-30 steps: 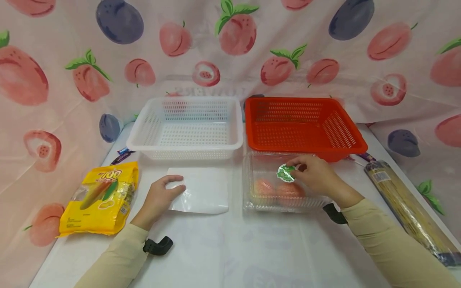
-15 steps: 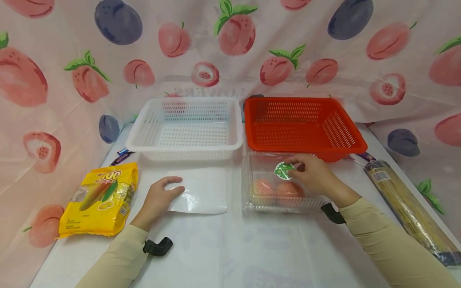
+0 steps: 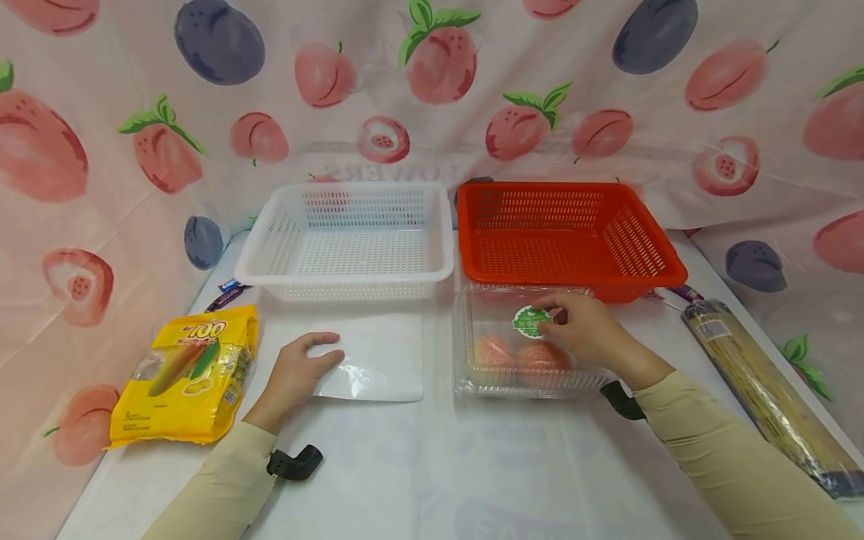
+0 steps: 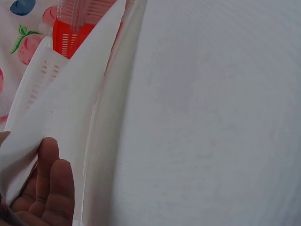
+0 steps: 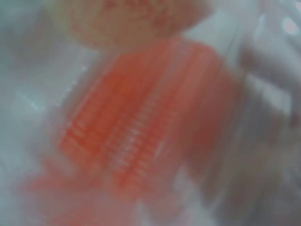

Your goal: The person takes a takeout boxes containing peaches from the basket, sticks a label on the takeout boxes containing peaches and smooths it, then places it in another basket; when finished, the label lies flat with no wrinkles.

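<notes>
My left hand (image 3: 307, 365) pinches the left edge of a white glossy sheet (image 3: 378, 356); in the left wrist view the sheet (image 4: 70, 94) rises from the fingers (image 4: 48, 165). My right hand (image 3: 589, 330) is over a clear plastic clamshell box (image 3: 493, 311). Between its thumb and fingers is the edge of a round green-and-white sticker (image 3: 529, 322), at the box's lid; whether it touches the lid I cannot tell. Two round reddish-yellow fruits (image 3: 542, 358) lie inside the box. The right wrist view is blurred, with a fruit (image 5: 127, 21) at its top.
Behind stand a white basket (image 3: 344, 279) and a red basket (image 3: 574, 276). A yellow snack bag (image 3: 178, 382) lies at left, near small wrapped candies (image 3: 226, 296). A long pack of noodle-like sticks (image 3: 769, 397) lies at right.
The sticker has turned flatter to my view and shifted slightly left with my right hand. My left hand keeps its pinch on the sheet, almost still.
</notes>
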The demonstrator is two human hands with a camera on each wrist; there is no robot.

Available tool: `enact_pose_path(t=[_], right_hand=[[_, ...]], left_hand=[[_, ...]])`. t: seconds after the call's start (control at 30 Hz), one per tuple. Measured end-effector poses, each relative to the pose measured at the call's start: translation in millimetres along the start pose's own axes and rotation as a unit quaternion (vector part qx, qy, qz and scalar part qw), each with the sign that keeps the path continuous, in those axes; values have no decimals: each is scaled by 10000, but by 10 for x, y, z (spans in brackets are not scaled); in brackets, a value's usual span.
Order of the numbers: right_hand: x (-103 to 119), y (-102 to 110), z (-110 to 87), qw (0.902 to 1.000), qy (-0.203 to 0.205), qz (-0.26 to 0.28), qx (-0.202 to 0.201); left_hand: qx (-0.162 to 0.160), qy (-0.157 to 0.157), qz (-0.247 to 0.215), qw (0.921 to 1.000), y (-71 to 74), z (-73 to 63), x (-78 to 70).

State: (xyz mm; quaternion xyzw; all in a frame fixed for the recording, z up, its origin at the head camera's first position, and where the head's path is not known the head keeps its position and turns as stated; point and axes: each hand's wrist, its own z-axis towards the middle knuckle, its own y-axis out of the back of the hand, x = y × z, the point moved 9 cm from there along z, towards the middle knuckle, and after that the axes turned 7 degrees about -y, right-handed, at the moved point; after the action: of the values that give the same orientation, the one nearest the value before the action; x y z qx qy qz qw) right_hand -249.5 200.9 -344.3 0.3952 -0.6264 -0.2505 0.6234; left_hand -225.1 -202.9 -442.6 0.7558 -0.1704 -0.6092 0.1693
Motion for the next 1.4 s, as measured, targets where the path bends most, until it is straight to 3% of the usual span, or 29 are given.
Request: enact_pose_path(t=[0.7,0.93,1.17,1.4], right_hand=[[35,-23,-12,9999,94,-67,-104],[47,-62,2,9997,231,-92,90],[151,-99,-18,9971,700,-29,295],[169,-139,-37,9962,761,28,413]], left_hand=[[48,127,-55,9999,-23,-2,30],[42,35,13,10000,-14,17,13],[144,7,86,9999,-5,27,-12],[145,82,143,9998,-1,31,10]])
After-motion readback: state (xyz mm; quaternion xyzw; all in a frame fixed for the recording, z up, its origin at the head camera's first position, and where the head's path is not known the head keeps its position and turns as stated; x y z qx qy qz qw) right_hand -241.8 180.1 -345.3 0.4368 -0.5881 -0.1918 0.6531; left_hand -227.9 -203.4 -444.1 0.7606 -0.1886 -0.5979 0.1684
